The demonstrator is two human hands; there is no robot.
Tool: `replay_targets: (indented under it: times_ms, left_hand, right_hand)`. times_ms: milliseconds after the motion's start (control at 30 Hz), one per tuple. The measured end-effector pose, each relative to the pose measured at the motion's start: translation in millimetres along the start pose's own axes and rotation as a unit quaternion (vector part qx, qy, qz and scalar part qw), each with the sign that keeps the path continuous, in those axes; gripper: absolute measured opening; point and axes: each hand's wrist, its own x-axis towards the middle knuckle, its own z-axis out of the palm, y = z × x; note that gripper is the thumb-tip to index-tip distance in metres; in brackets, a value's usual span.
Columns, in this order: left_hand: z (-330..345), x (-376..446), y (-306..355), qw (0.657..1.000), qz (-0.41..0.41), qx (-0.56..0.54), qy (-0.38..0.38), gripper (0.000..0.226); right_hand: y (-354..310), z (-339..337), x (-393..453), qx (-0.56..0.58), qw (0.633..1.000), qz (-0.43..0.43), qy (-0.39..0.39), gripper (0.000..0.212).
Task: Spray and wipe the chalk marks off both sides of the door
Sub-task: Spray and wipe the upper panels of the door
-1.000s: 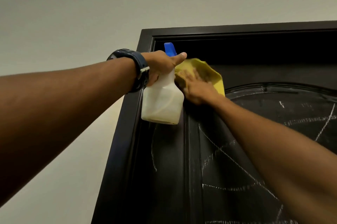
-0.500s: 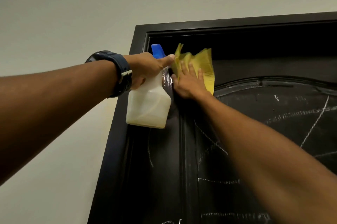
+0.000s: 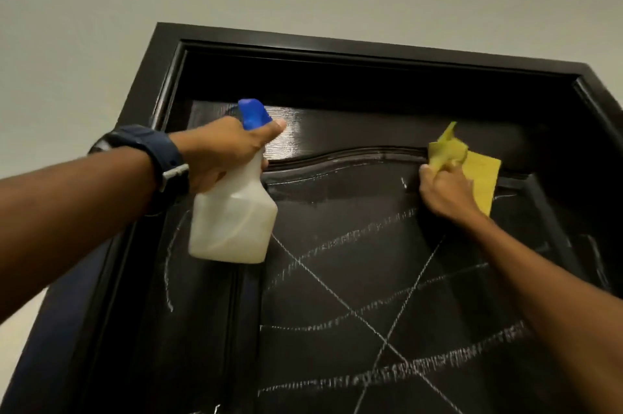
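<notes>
Left hand [image 3: 222, 153] grips white spray bottle [image 3: 236, 211] near door [image 3: 337, 278] top left, right hand [image 3: 445, 187] pinches yellow cloth [image 3: 478, 174] against upper panel moulding, wiping step underway, next likely sweep down over chalk marks [image 3: 354, 312] below

dark blue wristwatch [image 3: 158, 157], bare forearms
</notes>
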Motion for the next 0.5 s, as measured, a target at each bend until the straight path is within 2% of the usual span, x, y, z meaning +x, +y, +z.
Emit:
replay_targets:
  times_ms: [67, 133, 200, 267, 333, 433, 500]
  left_hand:
    - [21, -1, 4, 1.000, -0.001, -0.010, 0.005, 0.053]
    - [43, 0, 10, 1.000, 0.004, -0.006, 0.011, 0.052]
    - [66, 1, 19, 0.999, 0.006, -0.010, 0.031, 0.050]
    - [87, 1, 29, 0.999, 0.008, -0.008, 0.049, 0.048]
    - [106, 0, 36, 0.998, 0.005, 0.003, 0.057, 0.050]
    - [131, -5, 43, 0.998, -0.018, 0.007, 0.058, 0.051]
    - [148, -11, 51, 0.998, -0.027, 0.007, 0.064, 0.051]
  right_hand:
    - [-37, 14, -15, 0.014, 0.996, -0.088, 0.015, 0.072]
    - [-86, 39, -32, 0.016, 0.974, -0.228, -0.001, 0.075]
    - [-122, 56, -49, 0.018, 0.945, -0.325, -0.019, 0.066]
    - [-120, 51, -49, 0.029, 0.921, -0.387, -0.026, 0.055]
    - [-81, 36, -25, 0.033, 0.920, -0.388, -0.042, 0.054]
    - [13, 3, 21, 0.063, 0.950, -0.305, -0.006, 0.048]
    - [80, -12, 35, 0.028, 0.962, -0.270, 0.013, 0.043]
